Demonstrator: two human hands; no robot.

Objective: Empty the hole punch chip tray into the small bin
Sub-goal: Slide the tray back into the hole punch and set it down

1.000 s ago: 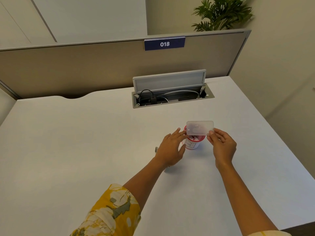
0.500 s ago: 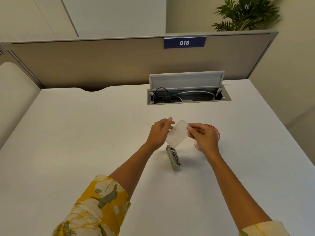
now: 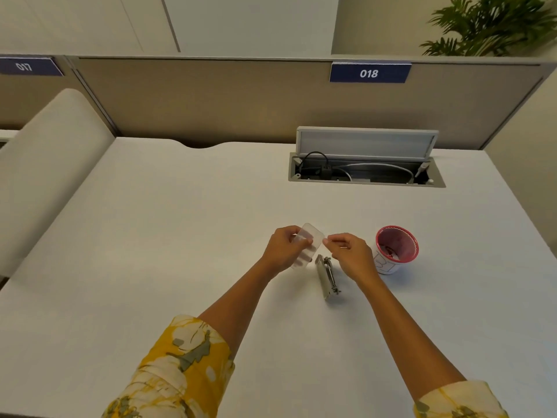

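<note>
Head view: your left hand [image 3: 284, 247] and right hand [image 3: 346, 251] both pinch the clear chip tray [image 3: 307, 241], left fingers wrapped round its near-left end, right fingertips nipping the far-right corner. Tray is held in the air, tilted, long axis running from near-left to far-right, just above and left of the hole punch [image 3: 327, 276]. The punch lies on its side on the white surface [image 3: 150, 236], long axis roughly towards you, between your two wrists. The small bin [image 3: 396, 251], a red-rimmed cup, stands upright on the surface just right of your right hand, apart from it, mouth open upward.

Key relation: tray is now left of the bin, with your right hand between them; the punch sits directly below the tray's right end. Right hand is nearer the bin, left hand nearer the tray body. Judging from this, dumping looks done and the tray is likely heading back onto the punch, so its long axis needs lining up with the punch's.

Versus the earlier frames: a second ago the tray was flat over the bin's mouth; half a second ago it had swung left and tipped. Now it is further left and the bin is fully uncovered. There may be scraps inside the bin, too dim to say for sure.
</note>
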